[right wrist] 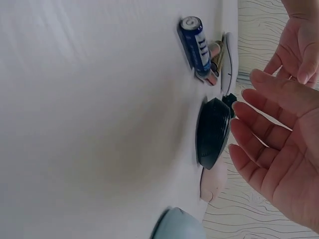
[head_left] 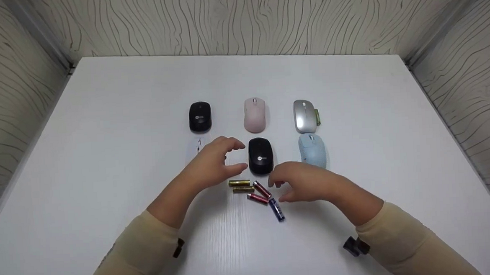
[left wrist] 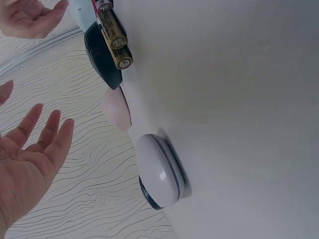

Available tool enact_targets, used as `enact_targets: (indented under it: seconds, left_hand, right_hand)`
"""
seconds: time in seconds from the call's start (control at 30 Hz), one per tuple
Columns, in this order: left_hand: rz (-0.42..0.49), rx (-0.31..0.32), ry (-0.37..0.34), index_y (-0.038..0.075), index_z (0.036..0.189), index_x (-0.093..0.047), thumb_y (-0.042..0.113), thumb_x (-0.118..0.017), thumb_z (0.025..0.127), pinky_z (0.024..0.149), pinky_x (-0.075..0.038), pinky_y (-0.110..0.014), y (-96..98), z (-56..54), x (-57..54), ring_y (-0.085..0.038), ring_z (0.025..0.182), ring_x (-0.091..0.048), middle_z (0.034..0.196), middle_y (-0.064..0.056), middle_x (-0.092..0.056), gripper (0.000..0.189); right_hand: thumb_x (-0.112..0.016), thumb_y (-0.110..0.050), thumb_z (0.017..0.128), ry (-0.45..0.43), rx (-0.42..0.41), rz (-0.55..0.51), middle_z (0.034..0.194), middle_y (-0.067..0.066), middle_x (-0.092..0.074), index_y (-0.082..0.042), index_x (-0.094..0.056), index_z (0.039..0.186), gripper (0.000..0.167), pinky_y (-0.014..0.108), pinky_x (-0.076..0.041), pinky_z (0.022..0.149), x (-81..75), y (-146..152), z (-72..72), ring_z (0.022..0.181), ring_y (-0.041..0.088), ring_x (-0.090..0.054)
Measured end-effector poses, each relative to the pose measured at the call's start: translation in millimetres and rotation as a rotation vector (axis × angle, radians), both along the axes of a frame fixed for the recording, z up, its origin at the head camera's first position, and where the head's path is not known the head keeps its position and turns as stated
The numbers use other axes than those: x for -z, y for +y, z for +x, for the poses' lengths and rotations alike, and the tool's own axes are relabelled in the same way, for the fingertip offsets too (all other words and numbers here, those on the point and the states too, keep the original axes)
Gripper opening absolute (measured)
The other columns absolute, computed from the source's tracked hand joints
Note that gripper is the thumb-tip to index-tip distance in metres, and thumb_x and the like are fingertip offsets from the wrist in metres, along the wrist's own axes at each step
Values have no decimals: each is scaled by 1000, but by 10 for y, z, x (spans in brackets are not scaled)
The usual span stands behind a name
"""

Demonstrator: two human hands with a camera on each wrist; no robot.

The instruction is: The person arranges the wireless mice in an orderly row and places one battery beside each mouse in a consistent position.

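My left hand [head_left: 215,162] hovers just left of a black mouse [head_left: 260,156], thumb and fingers apart with nothing between them. On the mouse's lower right is my right hand [head_left: 304,180], its fingers loosely bent, also holding nothing. Between the hands lie two gold batteries [head_left: 240,182], two red batteries [head_left: 262,189] and a blue battery [head_left: 277,210], in a loose cluster below the mouse. In the right wrist view the blue battery [right wrist: 195,50] stands out nearest. A white mouse [left wrist: 158,169] rests near the left hand, partly covered by it in the head view.
Behind, another black mouse [head_left: 200,116], a pink mouse [head_left: 254,115] and a silver mouse [head_left: 304,116] form a row. A green battery [head_left: 318,117] lies beside the silver one. A light blue mouse [head_left: 313,150] sits beyond the right hand. Patterned panels surround the white table [head_left: 121,98].
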State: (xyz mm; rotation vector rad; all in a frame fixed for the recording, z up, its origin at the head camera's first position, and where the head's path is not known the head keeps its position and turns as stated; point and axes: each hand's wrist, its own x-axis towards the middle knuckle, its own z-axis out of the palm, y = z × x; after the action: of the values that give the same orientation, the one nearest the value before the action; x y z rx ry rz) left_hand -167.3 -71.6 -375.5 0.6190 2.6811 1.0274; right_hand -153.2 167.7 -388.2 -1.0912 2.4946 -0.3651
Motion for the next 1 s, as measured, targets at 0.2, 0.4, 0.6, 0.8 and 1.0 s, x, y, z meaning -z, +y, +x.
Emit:
enact_targets:
  seconds: [0.2,0.4,0.6,0.8,1.0]
  left_hand:
    - [12,10,-5,13,119,-55,29,-67,82,89,-44,-33,14,11,6,-19,106,-52,116,-4,-55,42]
    - [25,15,-6,12,119,-55,28,-68,82,89,-44,-33,18,17,20,-20,106,-52,116,-5,-55,42]
    - [37,26,10,12,118,-56,28,-67,82,88,-44,-33,13,13,37,-19,105,-51,115,-4,-55,41]
    - [37,24,0,13,118,-56,28,-67,83,89,-44,-32,22,9,43,-18,106,-51,117,-4,-55,40]
    - [43,33,-3,11,119,-56,29,-67,83,89,-43,-32,35,9,49,-18,106,-51,117,-4,-56,42]
  right_hand:
    - [-74,-17,73,-14,-27,38,83,-4,-58,-16,-65,96,25,29,-46,73,115,-40,66,79,13,-53]
    - [-75,-18,71,-32,-46,10,81,-6,-57,-16,-64,94,25,27,-45,72,179,-30,85,77,10,-50]
    - [-79,-26,68,-15,-59,30,82,-8,-56,-16,-64,96,33,27,-44,74,201,-5,129,77,8,-48]
    - [-81,-27,64,51,-45,93,83,-9,-55,-17,-64,100,41,27,-45,71,226,-29,217,77,10,-48]
    - [-81,-39,61,166,5,233,86,-3,-56,-17,-62,98,48,32,-46,73,202,-118,336,79,15,-51]
